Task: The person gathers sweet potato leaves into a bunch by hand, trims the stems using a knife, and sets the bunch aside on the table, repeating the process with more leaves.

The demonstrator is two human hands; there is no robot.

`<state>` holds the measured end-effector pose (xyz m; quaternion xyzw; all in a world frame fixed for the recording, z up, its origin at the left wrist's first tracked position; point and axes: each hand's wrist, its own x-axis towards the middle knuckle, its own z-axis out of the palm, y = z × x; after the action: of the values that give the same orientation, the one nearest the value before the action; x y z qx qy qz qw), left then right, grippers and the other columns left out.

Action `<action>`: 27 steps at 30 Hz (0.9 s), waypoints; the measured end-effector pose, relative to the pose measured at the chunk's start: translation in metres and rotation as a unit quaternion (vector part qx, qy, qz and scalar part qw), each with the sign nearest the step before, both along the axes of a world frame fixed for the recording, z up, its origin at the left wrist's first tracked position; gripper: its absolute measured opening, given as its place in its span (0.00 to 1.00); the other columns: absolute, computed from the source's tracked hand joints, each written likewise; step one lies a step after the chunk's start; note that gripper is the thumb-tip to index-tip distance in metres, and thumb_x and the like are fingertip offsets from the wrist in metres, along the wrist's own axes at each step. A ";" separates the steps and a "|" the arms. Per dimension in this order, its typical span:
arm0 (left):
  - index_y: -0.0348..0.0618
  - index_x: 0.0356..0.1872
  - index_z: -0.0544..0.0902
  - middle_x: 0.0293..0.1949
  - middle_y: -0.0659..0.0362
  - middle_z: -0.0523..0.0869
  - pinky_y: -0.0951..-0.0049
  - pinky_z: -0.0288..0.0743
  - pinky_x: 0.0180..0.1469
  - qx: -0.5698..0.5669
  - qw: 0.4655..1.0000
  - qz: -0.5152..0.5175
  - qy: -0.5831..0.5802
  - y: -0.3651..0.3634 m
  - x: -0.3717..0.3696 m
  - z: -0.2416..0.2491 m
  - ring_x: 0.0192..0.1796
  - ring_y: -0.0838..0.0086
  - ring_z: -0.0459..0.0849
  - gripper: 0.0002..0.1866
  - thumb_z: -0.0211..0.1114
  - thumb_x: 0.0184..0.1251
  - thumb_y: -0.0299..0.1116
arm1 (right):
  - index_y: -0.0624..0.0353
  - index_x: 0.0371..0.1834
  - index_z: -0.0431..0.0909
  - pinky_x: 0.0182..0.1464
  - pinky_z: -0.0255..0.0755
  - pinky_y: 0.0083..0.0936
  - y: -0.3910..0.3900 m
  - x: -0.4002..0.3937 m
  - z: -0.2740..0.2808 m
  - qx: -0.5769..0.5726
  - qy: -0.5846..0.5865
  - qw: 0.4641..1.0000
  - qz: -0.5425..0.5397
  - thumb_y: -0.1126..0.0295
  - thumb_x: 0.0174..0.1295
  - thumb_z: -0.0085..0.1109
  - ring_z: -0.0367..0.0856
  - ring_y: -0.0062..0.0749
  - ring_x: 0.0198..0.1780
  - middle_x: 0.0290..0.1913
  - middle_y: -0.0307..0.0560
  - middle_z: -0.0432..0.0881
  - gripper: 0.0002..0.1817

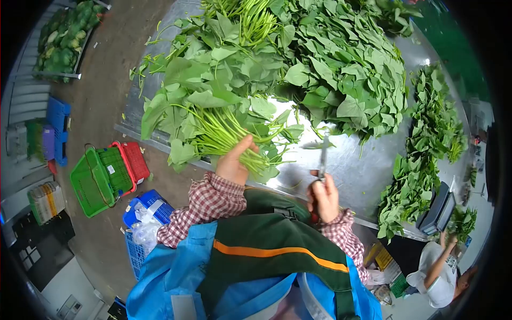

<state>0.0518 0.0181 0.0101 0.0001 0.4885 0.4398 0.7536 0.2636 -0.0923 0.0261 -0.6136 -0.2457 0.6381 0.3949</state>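
Observation:
My left hand (233, 162) grips the stems of a bunch of leafy greens (213, 114) that lies on the steel table (346, 170). My right hand (323, 196) holds a pair of scissors (323, 154) upright, blades pointing away from me, a short way right of the bunch's cut stem ends. A large heap of the same greens (330, 58) covers the table beyond both hands. I wear checked sleeves and a green and blue apron.
More greens (426, 144) lie in a strip along the table's right side. On the floor at left stand green (98, 178), red (133, 160) and blue (144, 224) baskets. Another person in a white cap (440, 266) works at lower right.

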 end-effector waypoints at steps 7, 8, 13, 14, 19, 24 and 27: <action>0.47 0.34 0.76 0.27 0.66 0.76 0.77 0.71 0.36 0.019 0.999 -0.023 0.016 -0.009 0.010 0.002 0.32 0.79 0.75 0.06 0.63 0.59 0.34 | 0.61 0.33 0.71 0.15 0.59 0.16 0.060 -0.042 -0.007 -0.014 0.091 0.980 0.178 0.55 0.66 0.40 0.64 0.19 0.10 0.11 0.38 0.68 0.19; 0.48 0.34 0.76 0.27 0.66 0.76 0.77 0.71 0.36 0.019 1.000 -0.016 0.012 -0.009 0.007 0.002 0.32 0.79 0.75 0.06 0.62 0.59 0.34 | 0.61 0.32 0.71 0.14 0.58 0.16 0.062 -0.039 -0.012 -0.047 0.157 0.968 0.188 0.53 0.66 0.38 0.63 0.19 0.09 0.11 0.38 0.68 0.21; 0.49 0.35 0.76 0.28 0.66 0.75 0.76 0.71 0.36 0.032 0.998 0.023 -0.058 0.000 -0.011 0.008 0.32 0.79 0.74 0.05 0.61 0.61 0.34 | 0.59 0.33 0.71 0.11 0.56 0.17 -0.002 0.015 -0.059 -0.231 0.348 0.908 0.021 0.48 0.65 0.36 0.60 0.20 0.07 0.10 0.40 0.68 0.24; 0.48 0.35 0.76 0.28 0.66 0.75 0.76 0.72 0.36 0.035 0.997 0.028 -0.065 0.002 -0.015 0.010 0.32 0.79 0.74 0.04 0.61 0.61 0.34 | 0.58 0.33 0.71 0.10 0.56 0.17 -0.005 0.022 -0.056 -0.247 0.245 0.937 0.013 0.47 0.65 0.37 0.60 0.20 0.07 0.11 0.40 0.69 0.24; 0.45 0.38 0.76 0.31 0.64 0.78 0.75 0.72 0.38 0.091 0.995 0.007 -0.035 0.000 -0.017 -0.001 0.34 0.78 0.75 0.07 0.61 0.60 0.32 | 0.66 0.51 0.68 0.39 0.69 0.29 0.065 -0.022 0.001 0.309 -0.462 0.800 0.227 0.62 0.60 0.52 0.76 0.34 0.32 0.46 0.52 0.75 0.21; 0.38 0.44 0.75 0.40 0.58 0.80 0.76 0.72 0.38 0.098 0.995 -0.007 0.010 -0.004 -0.028 0.013 0.35 0.75 0.77 0.13 0.61 0.57 0.28 | 0.63 0.40 0.76 0.31 0.71 0.23 0.115 -0.077 0.016 0.297 -0.189 0.886 0.302 0.71 0.59 0.53 0.78 0.35 0.27 0.30 0.50 0.79 0.10; 0.39 0.45 0.73 0.42 0.55 0.80 0.76 0.73 0.37 0.138 0.985 0.087 0.055 -0.002 -0.051 0.041 0.34 0.75 0.78 0.15 0.60 0.56 0.27 | 0.62 0.39 0.77 0.29 0.71 0.23 0.111 -0.081 0.032 0.238 -0.154 0.881 0.379 0.71 0.59 0.52 0.79 0.35 0.26 0.28 0.50 0.80 0.09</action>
<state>0.0012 0.0165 0.0510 0.0862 0.4621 0.5662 0.6771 0.1828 0.0183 0.0585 -0.4515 -0.6619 0.5587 0.2143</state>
